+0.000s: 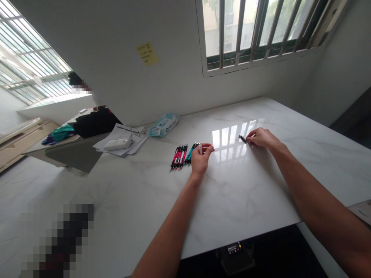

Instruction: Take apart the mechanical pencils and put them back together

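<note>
My left hand (199, 163) is closed around a white pen (200, 150) that stands up between thumb and fingers; most of the pen is hidden by the hand. Just left of it lie several blue pens (189, 154) and, further left, several red-and-black pens (179, 156), all in side-by-side rows on the white marbled table (232, 185). My right hand (261, 138) is low over the table near the window reflection. Its fingertips pinch a black-and-white pen (242, 139), whose dark end points away to the left.
A blue pack of wipes (164, 125) lies against the wall. Beside it are papers (121, 133) with a white device (118, 144) on top. A low grey divider (87, 152) stands at the left, with a person in dark clothes (97, 121) beyond it. A barred window (249, 33) is above.
</note>
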Tool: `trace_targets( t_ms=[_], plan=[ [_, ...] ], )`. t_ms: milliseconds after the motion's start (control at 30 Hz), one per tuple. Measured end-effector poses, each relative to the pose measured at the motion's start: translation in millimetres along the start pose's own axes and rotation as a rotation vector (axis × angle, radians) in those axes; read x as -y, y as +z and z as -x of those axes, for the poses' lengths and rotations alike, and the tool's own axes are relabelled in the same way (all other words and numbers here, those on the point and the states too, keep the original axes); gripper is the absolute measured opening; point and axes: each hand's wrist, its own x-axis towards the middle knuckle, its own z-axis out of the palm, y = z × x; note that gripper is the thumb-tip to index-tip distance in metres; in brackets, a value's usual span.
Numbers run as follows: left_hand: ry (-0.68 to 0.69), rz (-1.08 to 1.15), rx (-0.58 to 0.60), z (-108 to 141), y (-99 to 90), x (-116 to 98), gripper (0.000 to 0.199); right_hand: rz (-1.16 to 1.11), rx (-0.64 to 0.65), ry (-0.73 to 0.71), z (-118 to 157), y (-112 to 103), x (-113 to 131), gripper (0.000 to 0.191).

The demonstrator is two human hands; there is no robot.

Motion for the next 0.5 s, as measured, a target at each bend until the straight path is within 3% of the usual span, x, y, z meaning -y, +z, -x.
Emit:
trace_targets(
  t_ms=[233,500],
  plan=[
    [0.000,-0.013,0.031,0.3,1.8,3.6,0.029,-0.002,-0.027,-0.061,-0.6,3.9,-1.1,0.023],
    [-0.009,-0.022,0.049,3.0,4.1,0.5,0.026,-0.023,0.008,-0.037,3.3,1.7,3.1,0.027]
  ],
)
